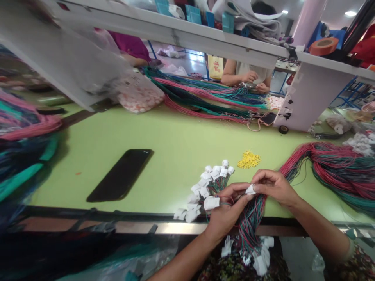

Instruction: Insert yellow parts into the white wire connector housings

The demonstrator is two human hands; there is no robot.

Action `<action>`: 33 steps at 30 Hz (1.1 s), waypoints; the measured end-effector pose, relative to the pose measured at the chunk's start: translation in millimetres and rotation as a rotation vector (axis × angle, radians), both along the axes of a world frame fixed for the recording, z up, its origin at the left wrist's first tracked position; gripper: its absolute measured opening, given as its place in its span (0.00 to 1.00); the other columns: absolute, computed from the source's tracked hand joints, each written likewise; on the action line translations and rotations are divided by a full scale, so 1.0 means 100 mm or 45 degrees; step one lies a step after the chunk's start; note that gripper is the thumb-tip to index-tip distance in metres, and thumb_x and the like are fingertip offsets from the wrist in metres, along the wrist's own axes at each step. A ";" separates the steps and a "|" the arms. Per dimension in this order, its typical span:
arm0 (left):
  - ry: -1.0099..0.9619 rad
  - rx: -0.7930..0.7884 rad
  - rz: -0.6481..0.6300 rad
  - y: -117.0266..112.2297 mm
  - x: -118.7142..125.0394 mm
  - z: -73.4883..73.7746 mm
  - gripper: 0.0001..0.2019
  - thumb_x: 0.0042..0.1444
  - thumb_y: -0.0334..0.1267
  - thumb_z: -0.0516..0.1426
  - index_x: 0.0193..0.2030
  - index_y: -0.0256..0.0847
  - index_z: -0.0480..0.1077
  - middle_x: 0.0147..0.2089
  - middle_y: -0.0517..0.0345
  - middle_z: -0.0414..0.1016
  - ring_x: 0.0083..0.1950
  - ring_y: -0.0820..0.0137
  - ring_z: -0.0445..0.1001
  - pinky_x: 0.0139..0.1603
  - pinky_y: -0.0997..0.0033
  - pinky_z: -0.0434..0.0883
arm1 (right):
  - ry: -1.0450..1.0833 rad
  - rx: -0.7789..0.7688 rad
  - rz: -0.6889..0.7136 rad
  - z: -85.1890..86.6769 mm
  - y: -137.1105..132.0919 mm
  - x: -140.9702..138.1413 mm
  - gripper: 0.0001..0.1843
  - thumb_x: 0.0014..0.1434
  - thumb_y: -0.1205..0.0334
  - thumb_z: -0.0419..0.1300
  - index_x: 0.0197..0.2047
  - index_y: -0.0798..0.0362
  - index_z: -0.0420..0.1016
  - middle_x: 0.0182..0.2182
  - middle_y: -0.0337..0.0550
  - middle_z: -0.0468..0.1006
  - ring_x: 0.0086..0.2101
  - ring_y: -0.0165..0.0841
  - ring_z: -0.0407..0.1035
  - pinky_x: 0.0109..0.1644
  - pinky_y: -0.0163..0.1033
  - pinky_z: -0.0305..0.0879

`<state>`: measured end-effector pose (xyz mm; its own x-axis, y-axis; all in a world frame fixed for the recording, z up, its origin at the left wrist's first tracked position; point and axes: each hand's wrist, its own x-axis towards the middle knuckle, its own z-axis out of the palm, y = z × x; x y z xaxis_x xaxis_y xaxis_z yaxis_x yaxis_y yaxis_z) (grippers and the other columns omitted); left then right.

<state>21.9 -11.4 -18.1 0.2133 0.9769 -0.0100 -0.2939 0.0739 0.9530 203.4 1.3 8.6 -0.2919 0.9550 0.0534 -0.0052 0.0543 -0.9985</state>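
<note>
While close together, the left hand [225, 214] clamped a red-and-green wire bundle [252, 222] and the right hand [274, 188] pinched a white plastic connector [250, 190]; more connectors [202, 191] lay at the green bench's [170, 175] near edge, small yellow parts [249, 159] just beyond.

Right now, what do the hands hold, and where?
Right hand pinches a small white plastic connector by its end; left hand grips a red-and-green wire bundle near its connectors.
</note>
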 end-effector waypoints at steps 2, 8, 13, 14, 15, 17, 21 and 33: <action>-0.101 -0.083 -0.021 0.02 0.03 0.03 0.08 0.49 0.31 0.68 0.38 0.44 0.80 0.38 0.53 0.85 0.42 0.63 0.81 0.49 0.60 0.76 | -0.047 0.085 0.022 -0.01 0.00 0.01 0.15 0.56 0.49 0.71 0.40 0.51 0.79 0.33 0.39 0.76 0.33 0.30 0.71 0.37 0.36 0.71; -0.183 -0.094 -0.271 0.10 -0.08 0.12 0.11 0.53 0.34 0.67 0.44 0.44 0.78 0.43 0.50 0.83 0.47 0.62 0.79 0.54 0.62 0.73 | -0.338 0.300 -0.063 0.05 -0.02 0.05 0.09 0.60 0.57 0.67 0.42 0.50 0.77 0.37 0.42 0.76 0.34 0.31 0.70 0.38 0.37 0.69; 0.068 -0.149 -0.418 0.16 -0.34 0.09 0.12 0.56 0.38 0.64 0.48 0.46 0.79 0.46 0.49 0.82 0.46 0.61 0.77 0.52 0.63 0.71 | -0.532 0.316 0.167 0.29 -0.26 0.21 0.06 0.59 0.62 0.67 0.41 0.49 0.77 0.34 0.39 0.77 0.33 0.31 0.71 0.38 0.37 0.69; 0.085 -0.168 -0.428 0.17 -0.36 0.09 0.10 0.58 0.39 0.63 0.47 0.46 0.79 0.45 0.49 0.82 0.44 0.62 0.77 0.50 0.63 0.72 | -0.608 0.342 0.329 0.32 -0.34 0.23 0.05 0.59 0.62 0.67 0.40 0.49 0.78 0.34 0.39 0.78 0.33 0.31 0.71 0.40 0.37 0.68; 0.077 -0.184 -0.433 0.17 -0.36 0.09 0.09 0.59 0.41 0.62 0.46 0.46 0.80 0.44 0.49 0.82 0.43 0.62 0.77 0.48 0.63 0.72 | -0.666 0.352 0.511 0.33 -0.43 0.23 0.04 0.60 0.62 0.66 0.40 0.49 0.78 0.33 0.40 0.78 0.33 0.31 0.71 0.39 0.37 0.68; 0.013 -0.197 -0.446 0.17 -0.33 0.11 0.10 0.61 0.44 0.61 0.46 0.45 0.80 0.44 0.48 0.82 0.41 0.63 0.76 0.46 0.64 0.72 | -0.746 0.348 0.755 0.29 -0.62 0.21 0.02 0.62 0.64 0.63 0.39 0.49 0.78 0.32 0.40 0.79 0.31 0.32 0.71 0.36 0.35 0.67; -0.153 -0.273 -0.602 0.11 -0.19 0.13 0.14 0.59 0.50 0.62 0.45 0.42 0.79 0.40 0.47 0.81 0.35 0.65 0.77 0.37 0.67 0.73 | -0.917 0.438 0.780 0.13 -0.87 0.13 0.06 0.64 0.63 0.62 0.33 0.50 0.77 0.29 0.40 0.79 0.33 0.34 0.72 0.35 0.35 0.65; 0.049 -0.199 -0.615 0.04 0.10 0.17 0.13 0.55 0.41 0.61 0.24 0.40 0.66 0.16 0.67 0.59 0.18 0.78 0.55 0.19 0.74 0.51 | -0.678 0.842 -0.144 0.28 -0.35 -0.29 0.17 0.62 0.60 0.65 0.55 0.46 0.74 0.44 0.46 0.75 0.39 0.35 0.70 0.41 0.41 0.71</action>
